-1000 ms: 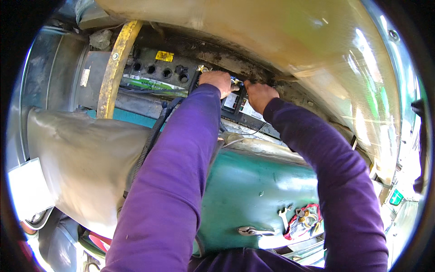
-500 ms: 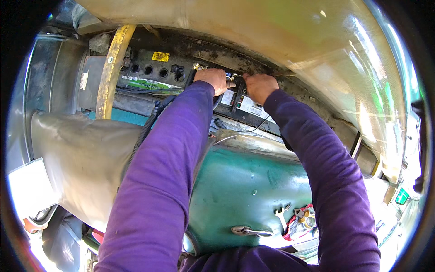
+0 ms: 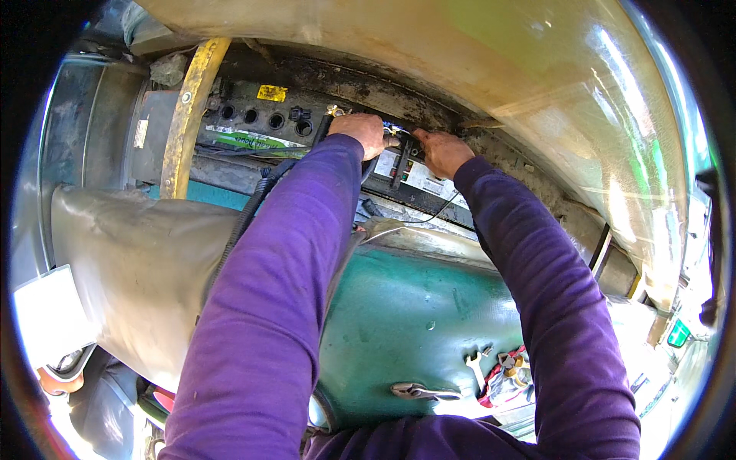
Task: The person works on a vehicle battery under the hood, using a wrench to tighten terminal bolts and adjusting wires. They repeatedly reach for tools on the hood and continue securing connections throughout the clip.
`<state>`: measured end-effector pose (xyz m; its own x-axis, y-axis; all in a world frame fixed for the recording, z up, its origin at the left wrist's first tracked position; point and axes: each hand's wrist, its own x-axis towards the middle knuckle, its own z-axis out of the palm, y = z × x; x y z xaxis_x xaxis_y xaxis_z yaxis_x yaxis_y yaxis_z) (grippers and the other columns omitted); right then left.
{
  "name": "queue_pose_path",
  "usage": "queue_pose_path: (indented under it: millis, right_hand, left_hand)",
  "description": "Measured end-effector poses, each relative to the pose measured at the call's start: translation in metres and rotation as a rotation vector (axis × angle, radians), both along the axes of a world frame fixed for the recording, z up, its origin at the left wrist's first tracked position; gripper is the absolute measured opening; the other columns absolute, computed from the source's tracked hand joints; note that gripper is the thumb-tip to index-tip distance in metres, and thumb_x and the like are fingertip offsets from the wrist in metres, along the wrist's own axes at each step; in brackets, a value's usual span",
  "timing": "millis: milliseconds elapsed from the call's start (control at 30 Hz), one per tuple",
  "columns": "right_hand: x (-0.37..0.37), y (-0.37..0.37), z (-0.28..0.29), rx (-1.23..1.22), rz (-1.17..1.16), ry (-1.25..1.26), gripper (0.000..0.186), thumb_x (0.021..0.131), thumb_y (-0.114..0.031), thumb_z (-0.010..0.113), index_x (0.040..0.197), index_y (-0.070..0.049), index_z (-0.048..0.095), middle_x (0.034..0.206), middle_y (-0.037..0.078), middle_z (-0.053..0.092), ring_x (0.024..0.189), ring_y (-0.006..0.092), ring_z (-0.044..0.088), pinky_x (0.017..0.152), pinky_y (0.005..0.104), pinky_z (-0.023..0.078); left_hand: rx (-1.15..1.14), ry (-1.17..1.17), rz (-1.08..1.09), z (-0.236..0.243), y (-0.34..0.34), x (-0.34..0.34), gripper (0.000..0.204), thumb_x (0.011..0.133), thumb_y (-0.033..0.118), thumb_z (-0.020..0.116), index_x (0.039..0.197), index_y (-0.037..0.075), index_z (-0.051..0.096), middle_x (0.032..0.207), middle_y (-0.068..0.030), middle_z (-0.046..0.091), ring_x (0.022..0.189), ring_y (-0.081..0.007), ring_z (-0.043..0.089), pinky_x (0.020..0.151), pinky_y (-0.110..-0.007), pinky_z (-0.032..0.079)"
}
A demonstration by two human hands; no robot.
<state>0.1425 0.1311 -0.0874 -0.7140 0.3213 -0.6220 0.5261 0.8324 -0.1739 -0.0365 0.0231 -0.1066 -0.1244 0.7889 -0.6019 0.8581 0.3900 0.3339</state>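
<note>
In a long, dirty compartment sit a battery with a green-and-white label (image 3: 261,141) on the left and a battery with a white label (image 3: 425,180) on the right. My left hand (image 3: 359,130) is curled closed around a thick black battery cable (image 3: 370,167) between the two, next to a brass-coloured terminal clamp (image 3: 335,112). Just right of it, my right hand (image 3: 445,153) is closed, its index finger and thumb at a terminal on the right battery; what those fingertips grip is hidden. A black cell cap (image 3: 297,114) stands beside the left battery's open round filler holes.
A yellow metal bar (image 3: 189,115) crosses the compartment's left part. Below is a green padded seat (image 3: 414,322), bearing pliers (image 3: 423,392), a wrench (image 3: 475,369) and a red-edged bundle (image 3: 507,379). A corrugated black conduit (image 3: 249,211) runs down past my left sleeve. A tan panel (image 3: 399,46) overhangs.
My right hand has shifted slightly right and down, with its forearm. My left hand keeps its place at the cable.
</note>
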Motion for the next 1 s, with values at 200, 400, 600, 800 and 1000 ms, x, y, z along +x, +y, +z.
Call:
queue_pose_path:
  millis: [200, 400, 600, 800, 1000]
  right_hand:
    - [-0.001, -0.003, -0.004, -0.069, -0.043, 0.032, 0.051, 0.094, -0.009, 0.046, 0.145, -0.006, 0.052, 0.116, 0.029, 0.07, 0.108, 0.0433, 0.068, 0.095, 0.0512, 0.054]
    - [-0.016, -0.023, 0.011, 0.041, -0.106, -0.06, 0.041, 0.095, -0.011, 0.048, 0.134, -0.001, 0.054, 0.107, 0.03, 0.072, 0.102, 0.0434, 0.071, 0.091, 0.0543, 0.055]
    - [-0.058, -0.031, 0.006, 0.13, -0.028, -0.245, 0.038, 0.095, -0.012, 0.053, 0.131, 0.001, 0.06, 0.116, 0.029, 0.071, 0.108, 0.0421, 0.071, 0.084, 0.0502, 0.06]
    - [-0.127, -0.032, -0.042, 0.185, 0.249, -0.577, 0.041, 0.097, -0.039, 0.057, 0.125, -0.015, 0.074, 0.13, 0.006, 0.071, 0.118, 0.0288, 0.069, 0.092, 0.0458, 0.056]
    - [-0.079, 0.008, 0.016, 0.136, 0.063, -0.362, 0.03, 0.097, -0.023, 0.058, 0.112, -0.005, 0.075, 0.12, 0.022, 0.072, 0.113, 0.038, 0.07, 0.089, 0.0477, 0.058]
  left_hand:
    - [-0.004, -0.023, 0.006, 0.005, -0.002, 0.0, 0.065, 0.097, 0.064, 0.056, 0.112, 0.004, 0.075, 0.117, -0.0207, 0.073, 0.111, -0.0367, 0.07, 0.093, -0.049, 0.056]
    - [0.075, -0.046, 0.031, -0.002, -0.006, -0.002, 0.062, 0.094, 0.063, 0.061, 0.112, 0.006, 0.075, 0.118, -0.0193, 0.073, 0.112, -0.0365, 0.07, 0.093, -0.049, 0.056]
    - [0.087, -0.086, 0.105, -0.007, -0.008, -0.003, 0.037, 0.093, 0.037, 0.065, 0.109, 0.006, 0.078, 0.116, -0.0177, 0.075, 0.109, -0.0349, 0.072, 0.09, -0.049, 0.057]
    - [0.087, -0.141, 0.184, -0.008, -0.01, -0.007, 0.036, 0.095, 0.034, 0.061, 0.115, 0.009, 0.077, 0.124, -0.0145, 0.073, 0.119, -0.031, 0.069, 0.096, -0.042, 0.055]
    - [0.005, -0.044, 0.007, -0.006, 0.0, 0.0, 0.06, 0.097, 0.059, 0.057, 0.115, 0.004, 0.075, 0.121, -0.0184, 0.073, 0.114, -0.0345, 0.069, 0.095, -0.047, 0.056]
